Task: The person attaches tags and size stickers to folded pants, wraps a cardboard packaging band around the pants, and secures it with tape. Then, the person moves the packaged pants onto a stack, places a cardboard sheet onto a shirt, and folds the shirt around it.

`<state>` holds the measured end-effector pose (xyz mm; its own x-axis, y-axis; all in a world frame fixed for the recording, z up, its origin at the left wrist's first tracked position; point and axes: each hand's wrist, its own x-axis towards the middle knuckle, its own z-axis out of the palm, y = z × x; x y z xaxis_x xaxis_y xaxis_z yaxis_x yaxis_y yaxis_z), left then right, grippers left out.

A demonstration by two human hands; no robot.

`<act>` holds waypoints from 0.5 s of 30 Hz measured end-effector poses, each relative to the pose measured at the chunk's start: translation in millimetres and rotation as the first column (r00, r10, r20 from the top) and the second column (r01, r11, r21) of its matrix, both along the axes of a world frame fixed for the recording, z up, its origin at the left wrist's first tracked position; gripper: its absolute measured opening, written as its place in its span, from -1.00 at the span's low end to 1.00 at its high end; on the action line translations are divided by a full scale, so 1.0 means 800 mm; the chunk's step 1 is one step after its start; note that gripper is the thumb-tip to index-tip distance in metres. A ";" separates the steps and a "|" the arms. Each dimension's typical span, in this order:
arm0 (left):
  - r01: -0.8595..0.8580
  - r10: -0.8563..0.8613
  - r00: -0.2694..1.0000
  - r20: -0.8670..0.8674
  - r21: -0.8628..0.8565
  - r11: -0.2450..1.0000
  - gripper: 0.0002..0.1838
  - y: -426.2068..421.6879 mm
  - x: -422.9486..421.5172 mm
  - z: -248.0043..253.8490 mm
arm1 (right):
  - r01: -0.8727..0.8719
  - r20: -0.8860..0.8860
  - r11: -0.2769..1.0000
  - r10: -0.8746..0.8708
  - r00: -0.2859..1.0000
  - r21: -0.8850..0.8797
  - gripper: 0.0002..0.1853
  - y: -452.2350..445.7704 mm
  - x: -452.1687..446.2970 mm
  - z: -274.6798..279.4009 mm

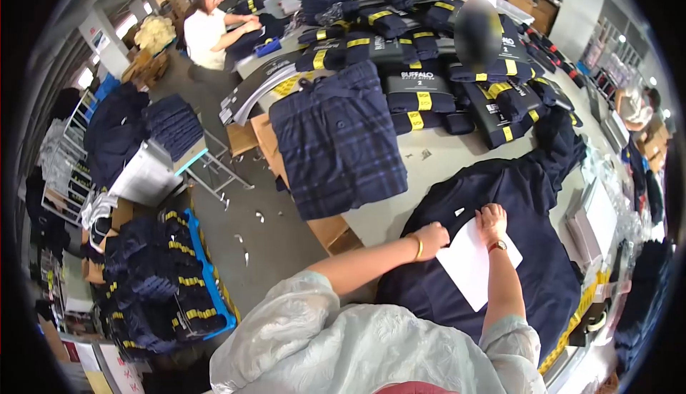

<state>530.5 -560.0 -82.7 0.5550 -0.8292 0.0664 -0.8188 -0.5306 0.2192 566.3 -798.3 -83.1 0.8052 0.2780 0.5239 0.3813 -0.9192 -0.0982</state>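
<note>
A dark navy garment (429, 208) lies spread on the table before me, with a white sheet of card (464, 265) slanted on top of it. My left hand (431, 240), a gold bangle at its wrist, is closed beside the card's left corner; what its fingers pinch is hidden. At the card's upper edge, my right hand (491, 224) has its fingers bent over it, with a watch on the wrist. A small white label (459, 212) shows on the garment between the hands.
Folded plaid navy garments (339, 140) are stacked to the left. Behind them lie banded packs (418, 92) in piles. White cards (594, 219) are stacked at right. A blue crate (207, 279) with packs stands lower left. A co-worker (207, 33) handles dark cloth across the table.
</note>
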 end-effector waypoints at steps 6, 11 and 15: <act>0.243 -0.203 0.966 0.159 -0.289 0.926 -0.84 0.019 0.017 0.002 | 0.044 0.036 0.997 -0.042 0.998 -0.060 -0.90 0.000 0.002 0.007; 0.263 -0.242 0.958 0.153 -0.136 0.955 -0.80 0.019 0.011 0.012 | 0.122 0.081 0.989 -0.129 0.988 0.090 -0.90 0.035 -0.085 0.048; 0.327 -0.318 0.945 0.074 -0.213 0.921 -0.77 0.019 0.023 0.016 | 0.141 0.049 0.932 -0.166 0.985 0.335 -0.88 0.045 -0.198 0.073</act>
<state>549.2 -544.7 -70.0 0.2539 -0.9250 0.2828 -0.9472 -0.1786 0.2662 408.2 -762.1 -24.6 0.7791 -0.0439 0.6254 0.2561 -0.8882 -0.3815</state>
